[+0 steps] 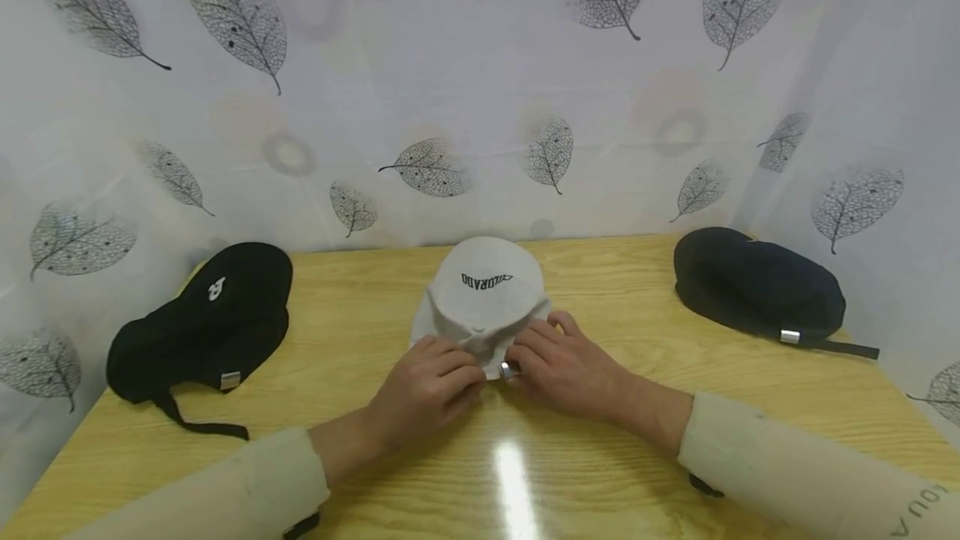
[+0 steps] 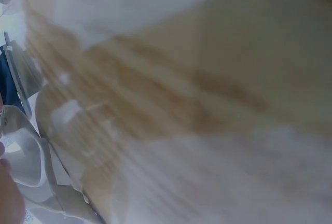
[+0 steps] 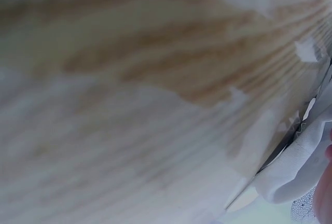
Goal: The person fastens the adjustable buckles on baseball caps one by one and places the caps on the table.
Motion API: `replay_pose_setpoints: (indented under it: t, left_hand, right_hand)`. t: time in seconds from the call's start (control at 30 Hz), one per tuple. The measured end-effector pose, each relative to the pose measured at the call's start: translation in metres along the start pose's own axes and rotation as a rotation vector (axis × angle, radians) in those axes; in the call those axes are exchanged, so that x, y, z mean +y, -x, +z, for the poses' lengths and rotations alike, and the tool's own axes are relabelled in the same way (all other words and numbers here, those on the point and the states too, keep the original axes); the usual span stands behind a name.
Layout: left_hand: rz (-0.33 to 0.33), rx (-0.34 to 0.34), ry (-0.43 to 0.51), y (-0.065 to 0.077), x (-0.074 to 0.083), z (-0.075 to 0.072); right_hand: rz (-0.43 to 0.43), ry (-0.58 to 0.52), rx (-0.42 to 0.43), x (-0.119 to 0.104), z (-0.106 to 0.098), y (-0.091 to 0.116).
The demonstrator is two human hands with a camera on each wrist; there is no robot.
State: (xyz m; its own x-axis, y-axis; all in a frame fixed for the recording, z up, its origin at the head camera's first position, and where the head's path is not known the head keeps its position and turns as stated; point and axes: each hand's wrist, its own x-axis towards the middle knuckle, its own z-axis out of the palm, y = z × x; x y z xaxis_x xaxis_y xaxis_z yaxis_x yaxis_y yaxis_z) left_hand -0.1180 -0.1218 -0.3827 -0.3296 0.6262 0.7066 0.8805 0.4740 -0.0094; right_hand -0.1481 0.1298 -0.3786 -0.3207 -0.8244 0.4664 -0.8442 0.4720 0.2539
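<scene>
A light grey cap with dark COLORADO lettering sits in the middle of the wooden table. Its near edge is between both hands. My left hand has curled fingers gripping the cap's near left edge. On the other side, my right hand pinches the near right edge beside a silver buckle. The fingertips of both hands are partly hidden by the knuckles. In the left wrist view, part of the pale cap shows at the left; the right wrist view catches pale cap fabric at its right edge.
At the left lies a black cap with a white letter, a metal buckle and a loose strap. A dark cap with a buckle and hanging strap lies at the right. A leaf-patterned curtain borders the table behind.
</scene>
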Motion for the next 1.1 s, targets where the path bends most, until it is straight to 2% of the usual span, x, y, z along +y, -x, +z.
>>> replay_pose_setpoints:
  t: [0.13,0.3,0.53,0.7,0.93,1.1]
  left_hand:
    - [0.007,-0.004,-0.040,-0.003,0.001,0.000]
    - [-0.011,-0.025,-0.041,-0.004,0.003,0.002]
    - [-0.002,-0.022,-0.067,-0.005,0.002,0.005]
    - [-0.027,-0.020,-0.084,-0.007,0.002,0.004]
    - [-0.005,-0.008,-0.067,-0.001,0.014,0.003]
    - [-0.044,-0.003,-0.050,-0.006,0.011,0.002]
  right_hand:
    - [-0.005,0.005,0.015,0.001,0.001,0.000]
    - [-0.007,0.007,0.015,0.000,0.000,0.000]
    - [-0.012,0.016,0.045,0.000,0.000,0.000]
    - [0.014,0.022,0.047,0.001,-0.001,-0.002]
    - [-0.013,-0.018,0.077,-0.010,0.001,0.004]
    - [0.003,0.002,0.083,-0.004,-0.001,0.000]
